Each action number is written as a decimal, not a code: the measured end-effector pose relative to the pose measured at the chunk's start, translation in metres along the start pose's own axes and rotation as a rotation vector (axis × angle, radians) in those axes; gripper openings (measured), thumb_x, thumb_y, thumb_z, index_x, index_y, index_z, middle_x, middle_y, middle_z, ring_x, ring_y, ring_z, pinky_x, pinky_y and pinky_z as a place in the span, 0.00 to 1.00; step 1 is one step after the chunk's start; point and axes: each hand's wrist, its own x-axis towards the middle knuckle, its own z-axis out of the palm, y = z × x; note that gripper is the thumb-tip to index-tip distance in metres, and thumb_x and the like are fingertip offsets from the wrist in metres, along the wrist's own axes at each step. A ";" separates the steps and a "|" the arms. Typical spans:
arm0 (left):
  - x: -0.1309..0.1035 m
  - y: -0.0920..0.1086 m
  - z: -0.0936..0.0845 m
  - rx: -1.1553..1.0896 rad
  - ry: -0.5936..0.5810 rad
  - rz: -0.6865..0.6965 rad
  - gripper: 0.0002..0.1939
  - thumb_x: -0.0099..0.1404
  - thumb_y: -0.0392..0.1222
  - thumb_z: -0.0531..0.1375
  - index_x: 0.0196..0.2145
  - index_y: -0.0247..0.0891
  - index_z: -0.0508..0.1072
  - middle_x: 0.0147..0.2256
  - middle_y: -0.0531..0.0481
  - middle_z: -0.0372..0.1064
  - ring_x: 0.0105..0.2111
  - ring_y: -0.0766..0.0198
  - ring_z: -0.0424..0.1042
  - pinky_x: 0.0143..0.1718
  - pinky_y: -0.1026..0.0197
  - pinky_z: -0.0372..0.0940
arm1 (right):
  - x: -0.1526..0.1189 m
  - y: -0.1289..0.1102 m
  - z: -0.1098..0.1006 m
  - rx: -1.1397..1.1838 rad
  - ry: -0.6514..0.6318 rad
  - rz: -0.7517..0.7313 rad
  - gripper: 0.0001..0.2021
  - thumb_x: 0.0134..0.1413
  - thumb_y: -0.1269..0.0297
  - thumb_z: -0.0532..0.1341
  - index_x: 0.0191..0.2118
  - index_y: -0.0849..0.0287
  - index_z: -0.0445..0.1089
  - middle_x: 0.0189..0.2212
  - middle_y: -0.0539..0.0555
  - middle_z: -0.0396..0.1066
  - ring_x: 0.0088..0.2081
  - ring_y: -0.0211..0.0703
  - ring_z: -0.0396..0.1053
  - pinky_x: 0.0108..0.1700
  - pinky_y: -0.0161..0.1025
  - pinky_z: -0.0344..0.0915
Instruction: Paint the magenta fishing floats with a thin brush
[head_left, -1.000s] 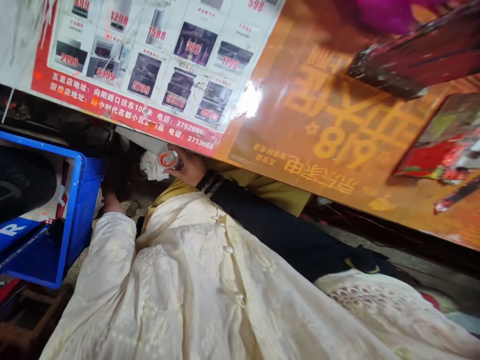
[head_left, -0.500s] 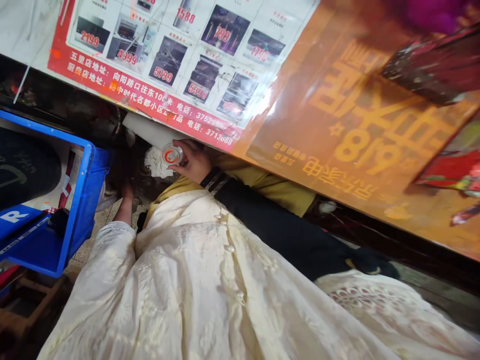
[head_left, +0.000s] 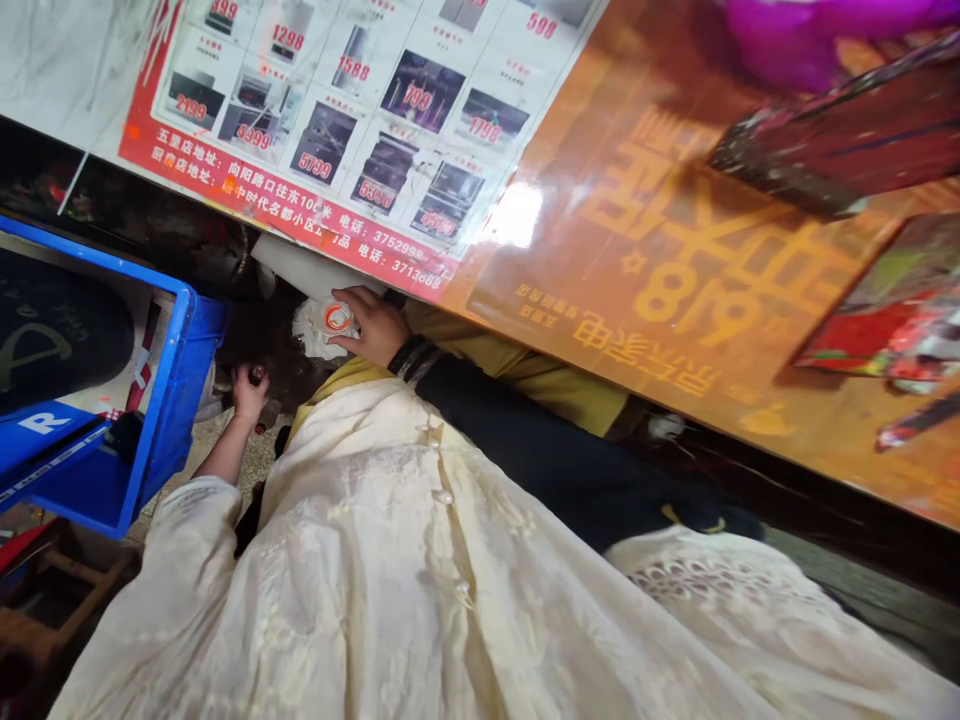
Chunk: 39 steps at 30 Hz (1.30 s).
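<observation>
My right hand (head_left: 375,328), in a black oversleeve, grips a small round clear container (head_left: 338,318) with an orange-red ring mark on its face. A crumpled white paper or bag (head_left: 311,330) lies just behind it, beside the table's edge. Lower and to the left, my left hand (head_left: 250,392) is closed round a small dark reddish-brown thing (head_left: 257,374); only its end shows, so its kind is unclear. The cream dress (head_left: 375,520) and a mustard-yellow cloth (head_left: 517,370) cover my lap below the hands.
A table with a printed appliance-price sheet (head_left: 300,190) and an orange cover (head_left: 570,250) runs across the top. On it lie a dark red object (head_left: 847,140), a purple thing (head_left: 795,35) and a red-green packet (head_left: 885,310). At left stands a blue crate (head_left: 176,380) above a wooden frame (head_left: 67,600).
My left hand has come up from low by the floor, and the dark thing in it now shows. My right hand still holds the container, nearly in place. The camera view has shifted slightly.
</observation>
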 end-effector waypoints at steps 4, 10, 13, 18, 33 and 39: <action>-0.009 0.022 -0.026 -0.124 -0.013 0.134 0.15 0.65 0.41 0.63 0.49 0.38 0.69 0.47 0.45 0.74 0.47 0.60 0.73 0.54 0.57 0.68 | 0.004 -0.005 -0.001 -0.033 -0.037 -0.020 0.38 0.54 0.57 0.70 0.67 0.62 0.60 0.62 0.66 0.64 0.63 0.61 0.63 0.67 0.55 0.61; 0.014 0.059 -0.043 -0.255 -0.063 0.275 0.18 0.68 0.40 0.62 0.53 0.33 0.68 0.48 0.44 0.75 0.46 0.63 0.72 0.54 0.58 0.68 | 0.011 -0.008 -0.003 -0.054 -0.063 -0.038 0.38 0.53 0.57 0.71 0.67 0.58 0.61 0.61 0.65 0.65 0.61 0.62 0.63 0.65 0.59 0.62; 0.025 0.069 -0.048 -0.269 -0.112 0.313 0.19 0.68 0.41 0.62 0.54 0.33 0.69 0.48 0.43 0.76 0.47 0.61 0.72 0.55 0.56 0.68 | 0.011 -0.007 -0.004 -0.050 -0.059 -0.034 0.37 0.53 0.56 0.70 0.67 0.57 0.61 0.61 0.65 0.65 0.61 0.63 0.63 0.64 0.59 0.64; 0.028 0.058 -0.044 -0.228 -0.224 0.309 0.20 0.66 0.45 0.64 0.54 0.36 0.73 0.49 0.44 0.77 0.49 0.57 0.74 0.56 0.53 0.68 | 0.009 -0.003 -0.004 -0.039 -0.059 -0.032 0.37 0.52 0.56 0.71 0.66 0.58 0.61 0.60 0.66 0.65 0.61 0.64 0.64 0.64 0.60 0.63; 0.040 -0.076 -0.015 -0.116 -0.292 0.121 0.18 0.62 0.52 0.66 0.45 0.38 0.78 0.42 0.43 0.80 0.43 0.55 0.78 0.52 0.52 0.71 | 0.009 -0.006 0.001 -0.073 -0.131 -0.054 0.35 0.60 0.57 0.66 0.67 0.64 0.58 0.62 0.67 0.63 0.63 0.61 0.62 0.66 0.56 0.61; 0.050 -0.107 -0.013 -0.045 -0.335 0.124 0.22 0.61 0.53 0.66 0.50 0.39 0.77 0.45 0.43 0.80 0.47 0.53 0.77 0.55 0.50 0.69 | 0.009 0.002 0.007 -0.079 -0.151 -0.019 0.36 0.60 0.56 0.65 0.69 0.60 0.56 0.64 0.65 0.62 0.64 0.61 0.62 0.67 0.57 0.60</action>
